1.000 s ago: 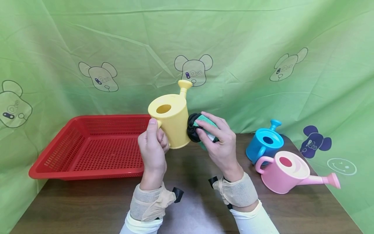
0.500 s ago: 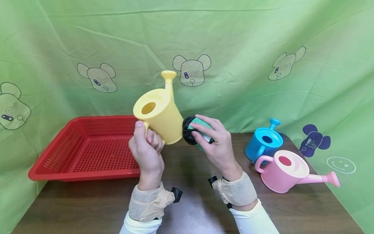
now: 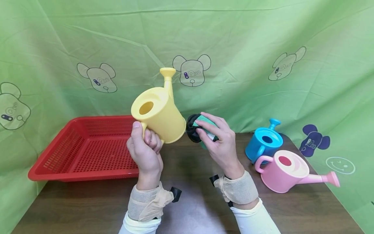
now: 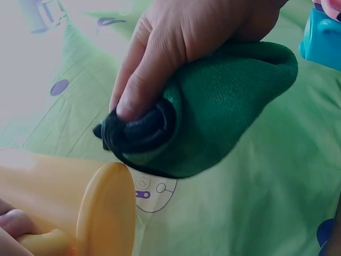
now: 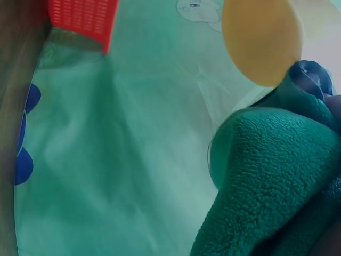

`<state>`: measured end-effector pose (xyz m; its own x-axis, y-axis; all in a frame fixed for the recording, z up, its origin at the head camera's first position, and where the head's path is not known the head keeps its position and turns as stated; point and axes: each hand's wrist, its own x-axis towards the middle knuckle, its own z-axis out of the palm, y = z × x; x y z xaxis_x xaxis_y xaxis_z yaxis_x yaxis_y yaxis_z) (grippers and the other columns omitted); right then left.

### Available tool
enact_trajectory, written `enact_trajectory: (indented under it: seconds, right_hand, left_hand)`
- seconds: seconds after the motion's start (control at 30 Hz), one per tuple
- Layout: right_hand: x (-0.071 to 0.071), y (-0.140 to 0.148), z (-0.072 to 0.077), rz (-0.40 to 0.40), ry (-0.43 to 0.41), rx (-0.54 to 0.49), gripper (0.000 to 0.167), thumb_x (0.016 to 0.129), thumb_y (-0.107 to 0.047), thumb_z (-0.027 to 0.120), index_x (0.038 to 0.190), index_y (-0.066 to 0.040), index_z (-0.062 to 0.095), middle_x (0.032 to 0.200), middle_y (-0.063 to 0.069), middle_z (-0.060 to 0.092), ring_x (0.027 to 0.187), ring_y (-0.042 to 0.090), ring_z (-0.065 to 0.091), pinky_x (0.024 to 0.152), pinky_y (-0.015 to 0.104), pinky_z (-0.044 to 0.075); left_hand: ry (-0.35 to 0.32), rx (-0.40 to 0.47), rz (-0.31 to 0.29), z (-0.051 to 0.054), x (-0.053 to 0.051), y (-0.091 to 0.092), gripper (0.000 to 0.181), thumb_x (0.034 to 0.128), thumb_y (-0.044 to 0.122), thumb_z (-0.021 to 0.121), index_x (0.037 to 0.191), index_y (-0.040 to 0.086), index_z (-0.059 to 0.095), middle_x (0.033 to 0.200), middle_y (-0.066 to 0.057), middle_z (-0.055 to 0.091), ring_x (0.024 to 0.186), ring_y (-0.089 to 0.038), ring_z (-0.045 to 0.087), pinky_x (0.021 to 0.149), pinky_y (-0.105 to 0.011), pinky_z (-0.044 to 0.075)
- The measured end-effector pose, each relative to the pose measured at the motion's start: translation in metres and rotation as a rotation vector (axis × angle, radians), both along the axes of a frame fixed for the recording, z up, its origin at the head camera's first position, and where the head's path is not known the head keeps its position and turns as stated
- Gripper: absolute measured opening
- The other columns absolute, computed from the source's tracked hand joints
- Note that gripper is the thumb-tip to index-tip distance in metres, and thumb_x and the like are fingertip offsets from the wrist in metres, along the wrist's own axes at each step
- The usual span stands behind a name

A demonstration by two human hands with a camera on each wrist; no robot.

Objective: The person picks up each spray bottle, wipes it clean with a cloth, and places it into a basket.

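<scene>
My left hand [image 3: 145, 149] grips the handle of a yellow watering can [image 3: 163, 118], thumb on top of the handle. The can is raised above the table and tilted, its spout pointing up and its base turned toward the right. In my right hand [image 3: 223, 143] is a bunched cloth [image 3: 193, 130], green and fleecy with a black part. That cloth [image 4: 229, 106] hangs close beside the can's base [image 4: 109, 213] in the left wrist view, a small gap between them. Folds of the cloth [image 5: 277, 170] hide most of my right hand in the right wrist view.
A red perforated basket [image 3: 52, 162] stands on the brown table [image 3: 193, 198] at left. At right, a blue watering can [image 3: 257, 146] stands behind a pink one [image 3: 287, 182]. A green printed curtain [image 3: 233, 32] hangs behind and around the table.
My left hand has moved left with the yellow watering can and tipped it further. The cloth in my right hand went left against the can, then back right, slightly away from it.
</scene>
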<state>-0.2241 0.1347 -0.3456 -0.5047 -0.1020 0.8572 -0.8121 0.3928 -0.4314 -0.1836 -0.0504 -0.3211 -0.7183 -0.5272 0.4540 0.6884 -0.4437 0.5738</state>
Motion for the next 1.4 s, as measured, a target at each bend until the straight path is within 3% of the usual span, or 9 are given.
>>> enact_trajectory:
  seconds: [0.23,0.5,0.77,1.0,1.4]
  right_hand:
    - [-0.002,0.004,0.002,-0.022,0.062,-0.113,0.028,0.090,0.002,0.078,0.116,-0.007,0.081,0.133,0.019,0.072,0.123,0.035,0.066,0.101,0.027,0.052]
    - [0.000,0.008,0.004,-0.044,0.067,-0.169,0.030,0.089,0.006,0.076,0.117,-0.006,0.080,0.134,0.018,0.072,0.124,0.033,0.065,0.104,0.027,0.051]
    - [0.001,0.010,0.007,-0.072,0.071,-0.251,0.029,0.089,0.007,0.076,0.117,-0.001,0.079,0.135,0.017,0.072,0.129,0.029,0.065,0.108,0.031,0.051]
    - [0.003,0.011,0.009,-0.092,0.054,-0.295,0.028,0.090,0.006,0.076,0.117,-0.001,0.079,0.136,0.014,0.072,0.132,0.027,0.065,0.111,0.033,0.051]
    - [0.004,0.011,0.009,-0.073,0.020,-0.297,0.029,0.090,0.006,0.075,0.119,-0.002,0.078,0.136,0.014,0.072,0.132,0.025,0.064,0.110,0.031,0.051]
  left_hand:
    - [-0.042,-0.061,-0.051,0.000,0.000,-0.003,0.049,0.1083,0.025,0.041,0.060,0.017,0.035,0.049,0.004,0.023,0.043,-0.012,0.013,0.042,-0.027,0.007]
    - [-0.148,-0.292,-0.163,-0.001,0.001,-0.012,0.052,0.1082,0.022,0.042,0.060,0.008,0.030,0.049,0.003,0.026,0.044,-0.012,0.016,0.042,-0.028,0.009]
    - [-0.113,-0.421,-0.264,-0.004,0.002,-0.012,0.052,0.1061,0.017,0.043,0.058,0.002,0.028,0.049,-0.002,0.023,0.045,-0.013,0.015,0.041,-0.029,0.008]
    - [-0.096,-0.497,-0.285,-0.006,0.002,-0.012,0.052,0.1056,0.018,0.044,0.057,0.002,0.031,0.049,-0.003,0.025,0.045,-0.010,0.021,0.043,-0.032,0.009]
    - [-0.097,-0.524,-0.285,-0.006,0.004,-0.010,0.053,0.1061,0.017,0.043,0.057,0.001,0.031,0.048,-0.002,0.026,0.044,-0.007,0.024,0.042,-0.027,0.013]
